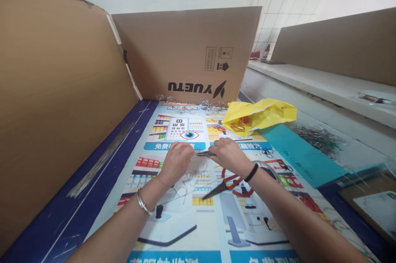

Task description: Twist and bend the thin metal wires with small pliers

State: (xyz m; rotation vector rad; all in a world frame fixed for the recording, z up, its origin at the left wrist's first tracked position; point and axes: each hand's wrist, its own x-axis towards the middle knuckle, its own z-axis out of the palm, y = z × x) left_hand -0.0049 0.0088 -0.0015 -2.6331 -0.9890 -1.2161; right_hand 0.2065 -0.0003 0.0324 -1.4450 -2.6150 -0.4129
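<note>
My right hand [230,155] is closed round a pair of pliers [204,153], whose dark, narrow jaws point left. My left hand [178,159] is pinched at the tip of those jaws, on what looks like a thin metal wire, mostly hidden by the fingers. Loose thin wires [193,178] lie on the printed sheet under and between the hands. Just below my right hand rests a pair of scissors [221,188] with orange-red handles and dark blades pointing left. Behind my right wrist, a round clear container [272,170] shows in part.
Straight wires [102,159] lie bundled along the left. Cardboard panels [185,56] stand at the back and left. To the right are a yellow bag [262,115], a teal board [305,157] and a heap of wire pieces [318,141]. Tangled wire [212,107] lies at the back.
</note>
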